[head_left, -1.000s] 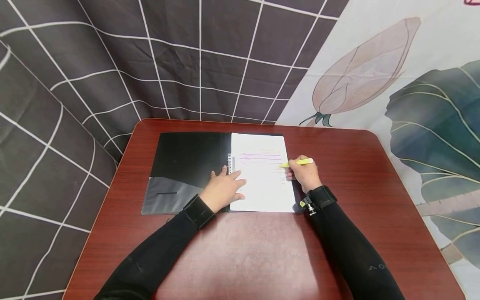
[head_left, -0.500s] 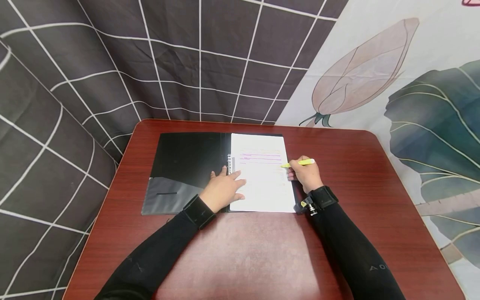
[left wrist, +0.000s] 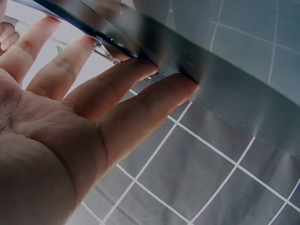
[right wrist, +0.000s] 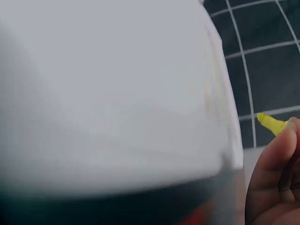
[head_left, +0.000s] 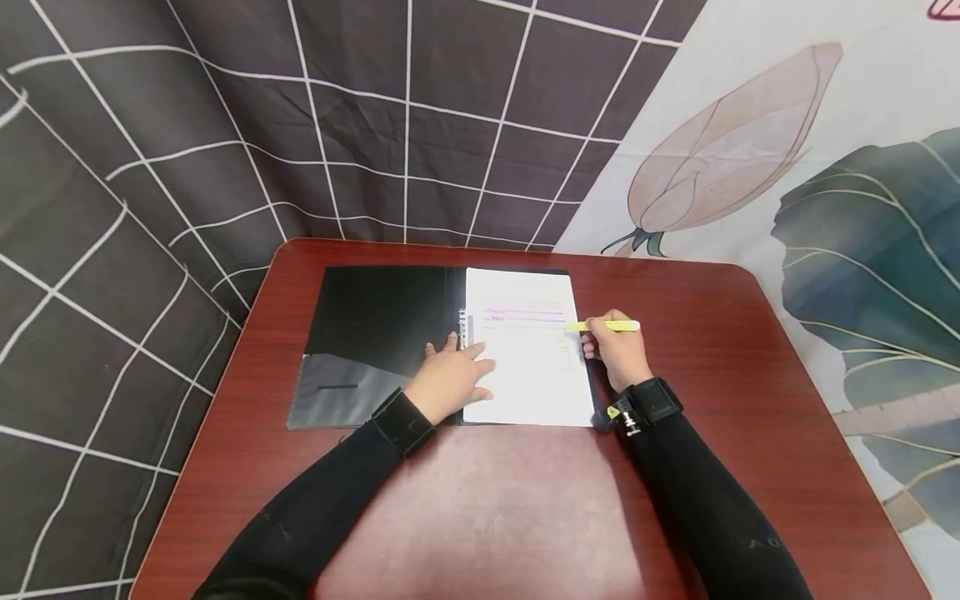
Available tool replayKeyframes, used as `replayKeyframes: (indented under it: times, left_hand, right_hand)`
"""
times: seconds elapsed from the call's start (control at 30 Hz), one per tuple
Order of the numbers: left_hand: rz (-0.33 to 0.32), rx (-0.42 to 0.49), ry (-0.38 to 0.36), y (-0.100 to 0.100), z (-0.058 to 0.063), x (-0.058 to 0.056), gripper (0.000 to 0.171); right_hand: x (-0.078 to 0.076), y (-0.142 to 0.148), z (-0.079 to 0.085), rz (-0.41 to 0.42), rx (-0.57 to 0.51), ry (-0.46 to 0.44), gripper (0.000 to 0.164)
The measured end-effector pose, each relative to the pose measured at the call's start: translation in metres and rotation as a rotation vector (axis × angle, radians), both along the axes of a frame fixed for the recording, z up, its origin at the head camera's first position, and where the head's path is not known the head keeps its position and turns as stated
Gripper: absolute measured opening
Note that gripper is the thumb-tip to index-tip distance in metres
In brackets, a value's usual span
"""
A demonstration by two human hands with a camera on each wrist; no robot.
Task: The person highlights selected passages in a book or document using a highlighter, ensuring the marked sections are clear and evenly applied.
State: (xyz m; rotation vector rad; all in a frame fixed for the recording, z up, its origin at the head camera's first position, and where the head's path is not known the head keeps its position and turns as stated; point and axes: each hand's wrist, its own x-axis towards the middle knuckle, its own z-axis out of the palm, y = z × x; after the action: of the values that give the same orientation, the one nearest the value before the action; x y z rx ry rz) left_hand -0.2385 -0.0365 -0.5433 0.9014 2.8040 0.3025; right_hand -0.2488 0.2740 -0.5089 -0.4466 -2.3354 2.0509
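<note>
A black ring binder (head_left: 386, 308) lies spread on the table, with white printed paper (head_left: 525, 383) on its right side. Purple and faint yellow marks cross the upper text. My left hand (head_left: 446, 379) rests with spread fingers across the binder's spine and the paper's left edge; in the left wrist view its fingertips (left wrist: 187, 84) touch the black cover. My right hand (head_left: 618, 354) pinches a yellow highlighter (head_left: 618, 326) at the paper's right edge. In the right wrist view the highlighter's tip (right wrist: 263, 118) points up, apart from the sheet. Part of its barrel is hidden by fingers.
The reddish-brown wooden table (head_left: 697, 375) extends around the binder. A clear pocket (head_left: 341, 392) covers the lower part of the left cover. A dark grid-patterned cloth (head_left: 360, 125) hangs behind and to the left; a floral cloth (head_left: 712, 167) hangs at the right.
My right hand has moved slightly right with the highlighter, which now lies flatter and whose tip has lifted near the paper's edge. The left hand keeps its place on the binder.
</note>
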Motion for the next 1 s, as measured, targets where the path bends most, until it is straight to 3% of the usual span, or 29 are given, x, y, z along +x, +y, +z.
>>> replayKeyframes:
  times: [0.3, 0.5, 0.73, 1.0]
  left_hand:
    - [0.0, -0.023, 0.015, -0.001, -0.003, -0.001, 0.063]
    - [-0.007, -0.005, 0.043, 0.001, -0.003, -0.001, 0.06]
    - [-0.017, 0.002, 0.045, 0.005, -0.008, -0.003, 0.059]
    - [-0.014, -0.036, 0.056, 0.002, -0.007, -0.004, 0.058]
  right_hand:
    - [-0.008, -0.062, 0.005, 0.108, 0.095, 0.006, 0.022]
    - [-0.014, -0.096, 0.0, 0.149, 0.031, 0.001, 0.024]
    - [-0.016, -0.115, -0.007, 0.121, -0.004, -0.054, 0.022]
    - [-0.018, -0.124, -0.01, 0.146, -0.035, -0.077, 0.02]
